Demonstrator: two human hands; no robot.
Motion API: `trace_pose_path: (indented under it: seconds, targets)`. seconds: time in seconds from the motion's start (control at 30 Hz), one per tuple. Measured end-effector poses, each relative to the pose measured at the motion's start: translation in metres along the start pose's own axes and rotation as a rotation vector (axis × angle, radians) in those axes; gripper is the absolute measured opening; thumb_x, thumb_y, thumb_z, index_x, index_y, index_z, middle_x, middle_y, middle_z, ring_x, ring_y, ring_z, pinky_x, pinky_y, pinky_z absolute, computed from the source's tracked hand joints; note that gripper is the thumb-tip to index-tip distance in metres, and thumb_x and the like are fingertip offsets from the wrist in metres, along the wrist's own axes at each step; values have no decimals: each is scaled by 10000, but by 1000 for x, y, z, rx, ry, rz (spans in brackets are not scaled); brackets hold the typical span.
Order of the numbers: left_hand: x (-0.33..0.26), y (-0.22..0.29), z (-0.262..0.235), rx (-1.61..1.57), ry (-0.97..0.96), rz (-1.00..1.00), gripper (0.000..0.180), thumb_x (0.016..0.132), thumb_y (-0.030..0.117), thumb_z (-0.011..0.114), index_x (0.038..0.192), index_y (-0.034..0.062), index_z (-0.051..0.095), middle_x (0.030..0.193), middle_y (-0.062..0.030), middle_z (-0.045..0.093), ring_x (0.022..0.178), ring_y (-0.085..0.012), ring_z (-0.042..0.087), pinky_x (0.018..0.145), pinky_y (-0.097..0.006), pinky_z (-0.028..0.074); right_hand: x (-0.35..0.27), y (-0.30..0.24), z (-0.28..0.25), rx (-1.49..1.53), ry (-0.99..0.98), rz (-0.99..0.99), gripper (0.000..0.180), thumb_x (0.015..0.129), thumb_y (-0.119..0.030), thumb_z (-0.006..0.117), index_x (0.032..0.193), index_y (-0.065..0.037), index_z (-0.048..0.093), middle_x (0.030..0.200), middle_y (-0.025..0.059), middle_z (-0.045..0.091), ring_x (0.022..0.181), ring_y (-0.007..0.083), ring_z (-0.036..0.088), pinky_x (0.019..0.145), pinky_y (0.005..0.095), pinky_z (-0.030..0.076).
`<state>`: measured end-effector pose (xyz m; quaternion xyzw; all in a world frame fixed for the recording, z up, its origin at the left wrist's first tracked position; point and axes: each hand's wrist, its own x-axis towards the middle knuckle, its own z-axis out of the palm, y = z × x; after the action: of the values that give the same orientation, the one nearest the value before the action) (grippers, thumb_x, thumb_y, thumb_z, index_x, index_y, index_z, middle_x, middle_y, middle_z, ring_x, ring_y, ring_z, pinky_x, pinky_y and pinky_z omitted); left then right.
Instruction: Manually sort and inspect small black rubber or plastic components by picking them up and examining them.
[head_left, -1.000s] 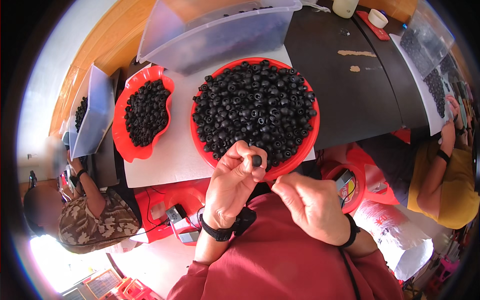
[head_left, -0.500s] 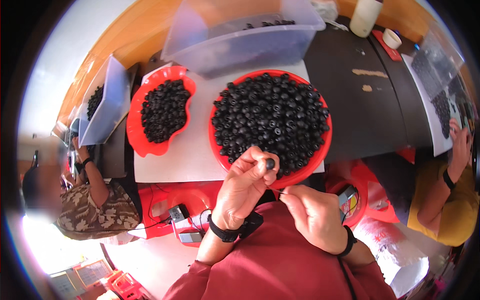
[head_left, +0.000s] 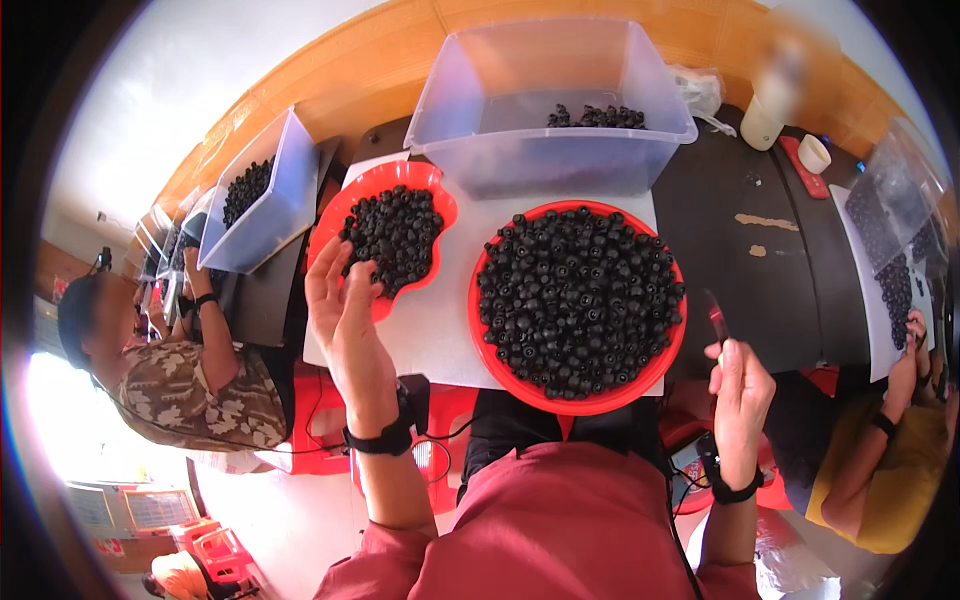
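My left hand is over the near edge of a red scalloped dish, its fingers spread and nothing seen in them. Small round black parts, some with a hole showing, lie in that dish. To its right a round red basin is heaped with the same kind of black parts. My right hand is closed on a slim red-handled tool, right of the basin. Its thin tip is blurred and points up and away from me.
Behind the basin stands a clear plastic bin with some black parts. A white bottle and a small white cup are at the back right. Co-workers sit at left and right, each near more bins and black parts.
My hands have moved apart. The left went from the basin to the scalloped dish and opened, the black part no longer seen in it. The right moved rightward with the tool. The view shifted.
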<state>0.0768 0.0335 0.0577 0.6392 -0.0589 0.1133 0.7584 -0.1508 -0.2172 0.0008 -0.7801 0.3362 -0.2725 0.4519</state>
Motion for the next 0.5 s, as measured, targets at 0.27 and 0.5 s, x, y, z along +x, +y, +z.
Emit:
trace_pose_path:
  seconds: [0.27, 0.5]
  targets:
    - [-63, 16, 0, 238, 119, 533, 139, 928, 120, 586, 888, 7, 656, 775, -45, 580, 688, -141, 535, 615, -294, 412, 62, 44, -10, -575, 230, -268, 259, 931, -319, 623, 911, -62, 640, 782, 134, 662, 719, 353, 649, 592, 421, 490]
    - [-73, -11, 44, 114, -229, 458, 122, 910, 114, 600, 879, 9, 654, 760, -50, 578, 671, -153, 536, 602, -301, 413, 71, 67, 1, -800, 425, -350, 247, 909, -334, 625, 851, -103, 559, 701, 71, 590, 617, 269, 626, 527, 398, 492]
